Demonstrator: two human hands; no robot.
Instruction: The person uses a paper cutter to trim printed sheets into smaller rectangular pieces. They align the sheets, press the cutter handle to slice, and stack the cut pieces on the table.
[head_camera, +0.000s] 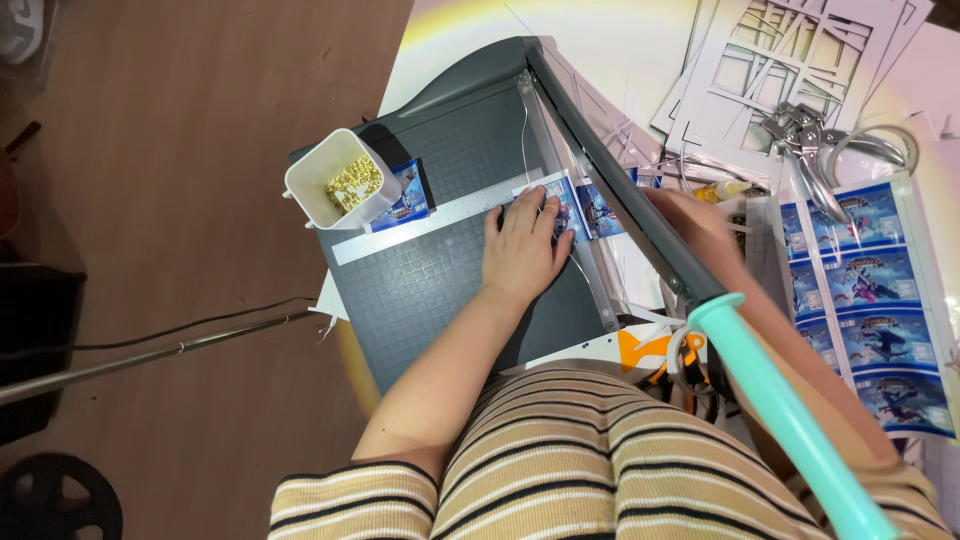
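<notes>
My left hand (522, 250) presses flat, fingers spread, on a small blue printed card (562, 205) lying on the grey cutter (440, 270); my right hand (700, 222) sits behind the cutter's raised blade arm (640, 215), grip unclear

A white cup of small gold pieces (340, 186) is seen left of the left hand. Printed blue card sheets (868, 300), metal pliers (815, 160) and white cut-out frames (790, 60) are spread right of the right hand.
</notes>
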